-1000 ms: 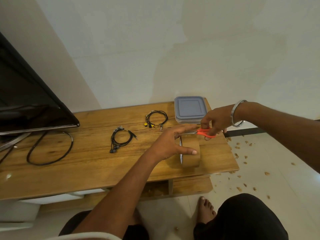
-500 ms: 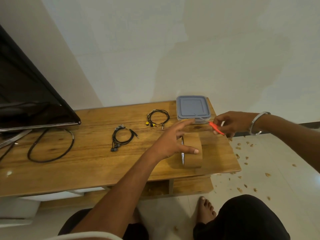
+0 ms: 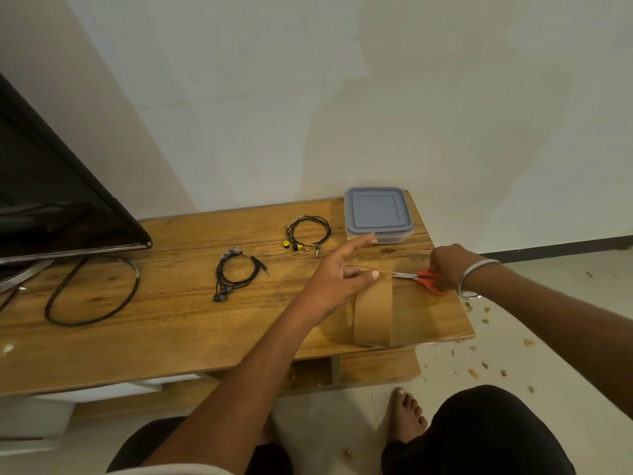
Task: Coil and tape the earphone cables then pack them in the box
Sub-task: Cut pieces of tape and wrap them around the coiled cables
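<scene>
**Cutting a strip of tape for the coiled earphones**

The left hand [image 3: 337,281] steadies the brown tape roll [image 3: 373,313], which stands on edge near the front right corner of the desk [image 3: 171,323]. Its thumb and a finger appear to pinch a pulled-out end of tape at the top of the roll, while the index finger points straight out toward the box [image 3: 378,214]. The right hand [image 3: 448,265] grips the red-handled scissors [image 3: 423,277], fingers curled through the handles, blade tips reaching the tape just beside the left thumb.

To cut well, the person should probably keep the free end taut and lifted off the roll, cut square across, and keep the blades clear of the left fingertips. A short strip looks sufficient for binding a thin cable.

2 earphone sets lie coiled on the desk: a black one [image 3: 236,274] mid-desk and one with yellow buds [image 3: 306,233] just left of the box. Whether either is already taped cannot be told. The box sits at the back right corner with its grey lid on; its contents cannot be seen.
</scene>
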{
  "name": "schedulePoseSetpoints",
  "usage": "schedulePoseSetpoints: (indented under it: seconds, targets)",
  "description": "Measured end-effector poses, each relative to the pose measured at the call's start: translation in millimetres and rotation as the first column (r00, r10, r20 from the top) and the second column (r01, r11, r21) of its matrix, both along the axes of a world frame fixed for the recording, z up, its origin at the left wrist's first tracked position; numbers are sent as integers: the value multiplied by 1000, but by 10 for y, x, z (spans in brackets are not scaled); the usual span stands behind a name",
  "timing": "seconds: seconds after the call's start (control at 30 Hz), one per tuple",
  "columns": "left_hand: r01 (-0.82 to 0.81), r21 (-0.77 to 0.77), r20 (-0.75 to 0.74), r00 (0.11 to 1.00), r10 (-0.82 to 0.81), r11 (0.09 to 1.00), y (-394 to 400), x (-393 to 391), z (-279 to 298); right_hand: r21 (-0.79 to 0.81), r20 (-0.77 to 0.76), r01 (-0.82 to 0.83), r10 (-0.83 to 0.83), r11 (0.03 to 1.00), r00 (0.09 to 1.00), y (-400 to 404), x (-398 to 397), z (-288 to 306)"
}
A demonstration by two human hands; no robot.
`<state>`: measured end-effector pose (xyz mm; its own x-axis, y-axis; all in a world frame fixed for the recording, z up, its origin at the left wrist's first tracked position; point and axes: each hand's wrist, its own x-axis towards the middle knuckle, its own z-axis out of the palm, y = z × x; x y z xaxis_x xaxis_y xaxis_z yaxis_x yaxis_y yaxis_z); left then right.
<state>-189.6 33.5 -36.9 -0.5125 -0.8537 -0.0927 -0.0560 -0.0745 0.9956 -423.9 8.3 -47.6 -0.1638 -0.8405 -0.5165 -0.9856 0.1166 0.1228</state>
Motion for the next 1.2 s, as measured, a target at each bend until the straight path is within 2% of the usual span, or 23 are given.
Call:
schedulePoseSetpoints:
  seconds: [0.1,0.17,0.2,0.27,0.37,0.47,0.6,0.73,0.9,1.03,1.2]
  targets:
    - [-29,35,-28,999,30,999,0,-16,-17,-47,54,35,-33,998,998,9,3,-25]
    - [-44,53,-50,998,47,998,-2,-29,-31,-184,124,-11,34,983,992,46,30,-41]
    - [-52,61,-60,997,56,997,-6,-33,-38,-275,226,-18,83,961,970,71,59,-33]
    - [-71,75,-77,994,76,995,-13,-40,-60,-371,456,-24,205,928,866,149,151,18]
    - [-84,92,-80,993,92,992,-26,-29,-81,-263,568,-165,291,951,770,246,316,53]
    - [-143,42,-61,987,146,989,-44,-24,-63,-164,660,-148,220,975,718,292,471,-47]
    - [-153,-34,-4,988,153,988,-96,-27,-45,-286,625,-35,214,958,751,320,618,-116]
    - [-193,-60,-21,981,192,979,-99,6,-78,-285,651,-13,204,958,731,327,602,-143]
    - [-284,-113,-51,959,280,952,-123,125,-94,-333,538,-98,275,938,797,284,526,-21]
    - [-381,-82,-75,924,375,921,-124,271,-73,-355,455,-156,317,922,832,220,399,111]
    - [-408,-66,-43,913,406,911,-76,391,-104,-373,333,-246,377,894,864,149,338,251]
